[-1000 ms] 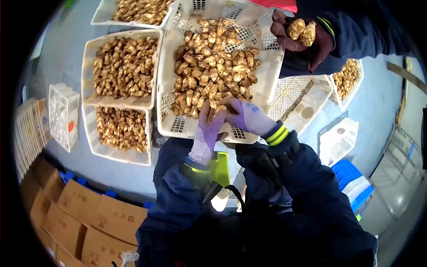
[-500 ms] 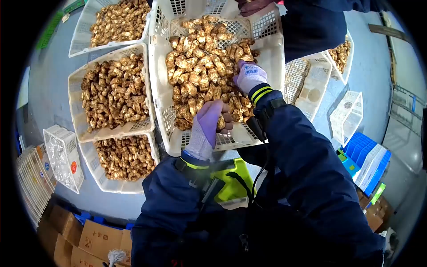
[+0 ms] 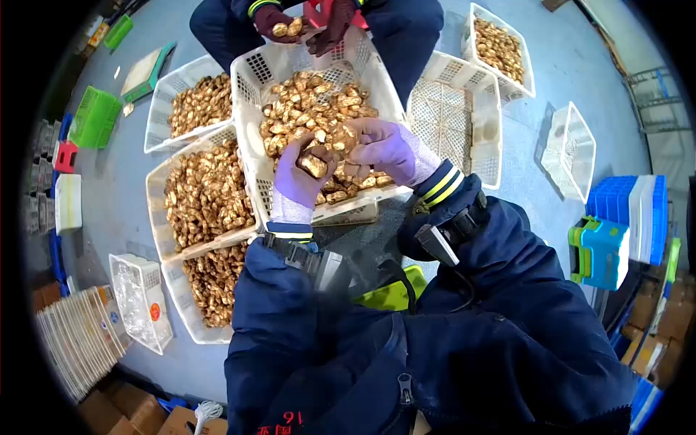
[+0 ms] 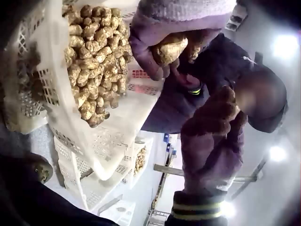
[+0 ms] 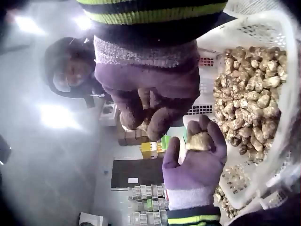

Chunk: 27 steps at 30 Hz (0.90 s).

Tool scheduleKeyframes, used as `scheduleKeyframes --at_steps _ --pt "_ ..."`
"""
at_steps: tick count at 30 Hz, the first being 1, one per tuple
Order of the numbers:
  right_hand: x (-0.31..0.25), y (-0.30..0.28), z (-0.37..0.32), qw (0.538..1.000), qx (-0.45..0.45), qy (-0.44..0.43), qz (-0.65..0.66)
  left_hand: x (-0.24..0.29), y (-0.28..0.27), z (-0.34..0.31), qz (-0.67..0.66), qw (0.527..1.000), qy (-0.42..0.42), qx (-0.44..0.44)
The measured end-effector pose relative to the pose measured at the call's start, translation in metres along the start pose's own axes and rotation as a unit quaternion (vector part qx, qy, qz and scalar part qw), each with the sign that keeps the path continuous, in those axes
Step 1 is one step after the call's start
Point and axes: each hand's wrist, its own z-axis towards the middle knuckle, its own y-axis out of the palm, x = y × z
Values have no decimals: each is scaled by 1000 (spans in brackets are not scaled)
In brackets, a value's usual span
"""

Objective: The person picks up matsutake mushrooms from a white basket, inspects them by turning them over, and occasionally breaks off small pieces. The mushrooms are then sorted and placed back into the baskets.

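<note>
Both hands wear purple-palmed gloves and are close together over the near part of a white crate [image 3: 250,156] heaped with small knobbly brown-and-cream tubers [image 4: 96,61]. My left hand [image 3: 296,177] holds one tuber [image 3: 313,165] in its curled fingers; the same tuber [image 5: 198,141] shows against the palm in the right wrist view. Opposite it, my right hand [image 3: 388,151] has its fingers curled and pinches another tuber [image 5: 126,121], mostly covered by the fingers in the right wrist view. The left wrist view shows the right hand [image 4: 211,136] mainly from behind its bent fingers.
Across the crate sits another person, one dark-gloved hand [image 3: 270,20] holding tubers. Filled crates [image 3: 206,192] line the left side. A white crate with a bare lattice bottom [image 3: 442,119] stands at right. A blue toolbox [image 3: 605,254] and blue crates [image 3: 616,203] lie farther right.
The right hand reached into the heap, then came back beside the left hand with a tuber. Both hands have risen above the heap. The head view has shifted, showing more of the other person.
</note>
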Motion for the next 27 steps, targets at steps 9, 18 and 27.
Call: scheduleKeyframes --at_steps 9,18,27 --pt "29 -16 -43 945 -113 -34 304 3 26 -35 34 997 56 -40" --pt "38 -23 -23 867 -72 -5 493 -19 22 -7 147 986 71 33" --pt "61 -46 -11 771 -210 9 602 -22 -3 2 119 993 -21 -13"
